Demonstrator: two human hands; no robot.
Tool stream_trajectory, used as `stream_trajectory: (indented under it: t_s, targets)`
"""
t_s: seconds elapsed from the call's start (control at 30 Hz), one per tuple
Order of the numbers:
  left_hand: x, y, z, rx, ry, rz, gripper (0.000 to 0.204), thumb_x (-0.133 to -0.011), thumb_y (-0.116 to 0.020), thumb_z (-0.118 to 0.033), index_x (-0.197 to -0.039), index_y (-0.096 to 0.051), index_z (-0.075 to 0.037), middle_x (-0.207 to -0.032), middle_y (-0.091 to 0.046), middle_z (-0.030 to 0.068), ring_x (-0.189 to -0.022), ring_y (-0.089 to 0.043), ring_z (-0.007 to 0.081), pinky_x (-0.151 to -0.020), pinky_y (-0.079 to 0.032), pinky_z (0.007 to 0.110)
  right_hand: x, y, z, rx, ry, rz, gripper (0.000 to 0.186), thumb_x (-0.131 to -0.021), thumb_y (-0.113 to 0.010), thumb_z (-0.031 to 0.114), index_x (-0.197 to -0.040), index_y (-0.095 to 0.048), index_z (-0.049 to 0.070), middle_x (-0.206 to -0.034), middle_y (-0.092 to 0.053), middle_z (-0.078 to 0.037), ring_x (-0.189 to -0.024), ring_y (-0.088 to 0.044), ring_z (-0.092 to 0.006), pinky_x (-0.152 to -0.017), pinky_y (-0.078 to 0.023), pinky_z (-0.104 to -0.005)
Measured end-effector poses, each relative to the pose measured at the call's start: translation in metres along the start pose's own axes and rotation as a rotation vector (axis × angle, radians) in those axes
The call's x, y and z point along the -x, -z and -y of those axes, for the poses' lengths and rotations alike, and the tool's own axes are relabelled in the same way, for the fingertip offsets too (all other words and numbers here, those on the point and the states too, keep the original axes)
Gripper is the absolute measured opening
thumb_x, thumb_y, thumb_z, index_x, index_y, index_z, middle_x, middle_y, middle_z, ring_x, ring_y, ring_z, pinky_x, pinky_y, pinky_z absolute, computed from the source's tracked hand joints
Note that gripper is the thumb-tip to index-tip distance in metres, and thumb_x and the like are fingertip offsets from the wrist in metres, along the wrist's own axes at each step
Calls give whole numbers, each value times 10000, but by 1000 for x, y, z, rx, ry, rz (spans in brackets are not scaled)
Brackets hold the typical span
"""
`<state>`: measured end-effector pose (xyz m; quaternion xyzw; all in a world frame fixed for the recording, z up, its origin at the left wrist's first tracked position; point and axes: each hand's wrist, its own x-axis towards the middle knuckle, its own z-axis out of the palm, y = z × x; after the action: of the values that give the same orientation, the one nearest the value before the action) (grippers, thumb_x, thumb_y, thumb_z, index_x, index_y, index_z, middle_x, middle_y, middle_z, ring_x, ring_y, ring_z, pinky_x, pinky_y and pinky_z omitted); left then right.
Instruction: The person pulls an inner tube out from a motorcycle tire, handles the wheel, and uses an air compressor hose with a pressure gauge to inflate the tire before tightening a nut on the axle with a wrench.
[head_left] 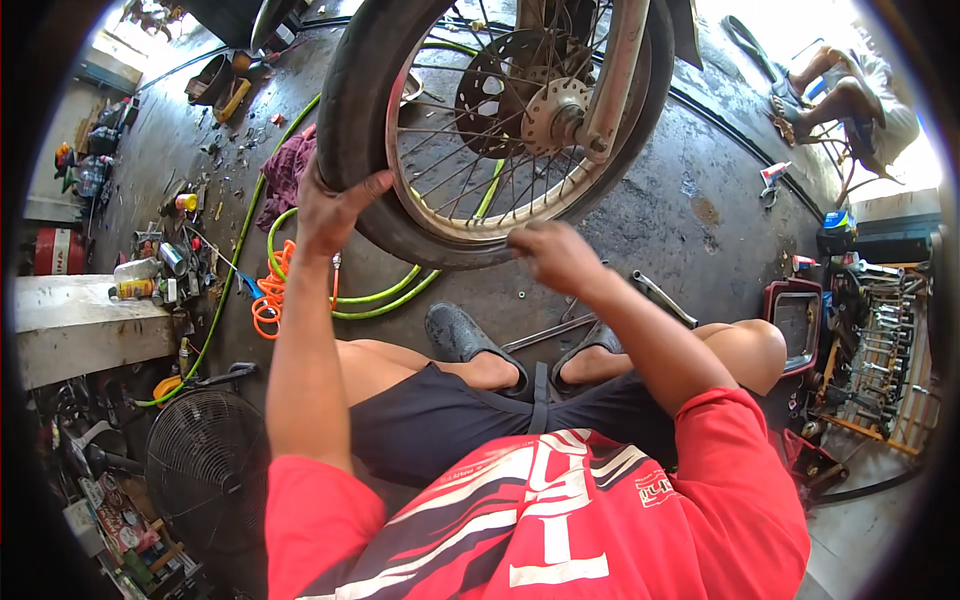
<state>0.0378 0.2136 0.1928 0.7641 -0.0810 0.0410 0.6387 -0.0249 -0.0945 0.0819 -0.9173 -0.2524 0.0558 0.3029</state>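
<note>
A spoked motorcycle wheel [352,95] with a black tyre and a pale rim stands in front of me. My left hand [338,208] grips the tyre at its lower left, thumb on the sidewall and fingers hidden behind. At the bottom of the rim is my right hand [556,256], its fingers curled and slightly blurred. Whether it pinches something small there is hidden. A drilled hub plate [548,112] sits at the wheel's centre, beside a silver fork leg [620,75]. Behind the spokes shows a dark brake disc [478,100].
Green hose [385,303] and orange coiled hose [270,300] lie left of my feet. A wrench [664,298] and a long metal bar [550,332] are on the floor. A fan [205,465] stands lower left, a socket set [885,345] right. Another person [850,95] sits far right.
</note>
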Motion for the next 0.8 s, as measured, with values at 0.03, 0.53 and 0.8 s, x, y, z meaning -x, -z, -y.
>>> stream_trajectory:
  t_s: [0.03,0.53,0.8]
  targets:
    - [-5,2,0,1,16,40,600,-719,-891,-173,-1233,-619,-24,-1135,-693,50,-1024,-639,147,-935,-491,308,-7,5,-13,25,26,31,136,-810,-587,80,-931,-648,82,-870,-640,-136,-871,-624,-366,-781,-487,-478]
    - [-17,9,9,78,14,122,591,-747,-868,-153,-1271,-623,-29,-1196,-688,68,-1096,-631,156,-984,-477,323,-51,2,-32,396,155,372,213,-811,-599,86,-1000,-682,141,-1013,-672,-81,-1003,-657,-287,-838,-523,-449]
    - [-38,3,-16,27,-22,108,605,-716,-893,-188,-1235,-638,-11,-1164,-698,72,-1056,-642,153,-956,-488,314,-6,-143,20,-735,-676,-496,181,-913,-655,28,-1064,-556,39,-831,-581,-71,-741,-525,-149,-686,-469,-313]
